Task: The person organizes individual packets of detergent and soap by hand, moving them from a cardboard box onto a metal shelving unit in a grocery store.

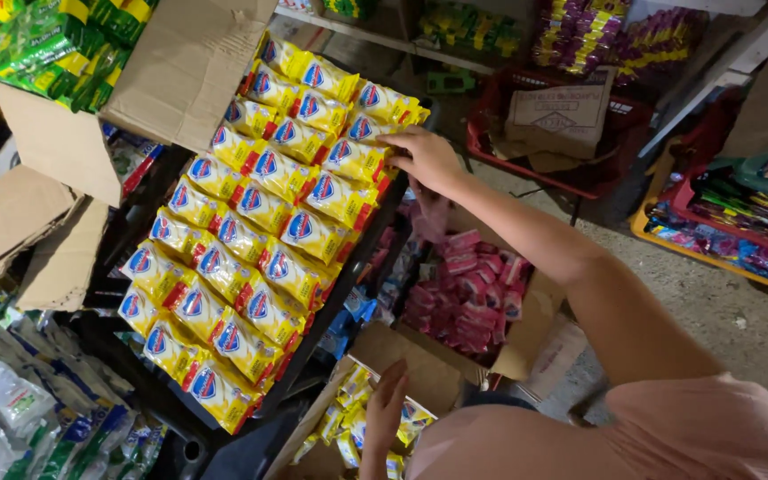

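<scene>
My left hand (386, 404) lay flat with a loose grip holding nothing on the yellow packets in the cardboard box (428, 378) near me, while farther off my right hand (426, 157) pinched a yellow packet (359, 162) at the edge of the rows on the black tray (362, 258).

Dim, warm indoor light; glossy glare on wrappers; deep shadows below; edges slightly soft
</scene>
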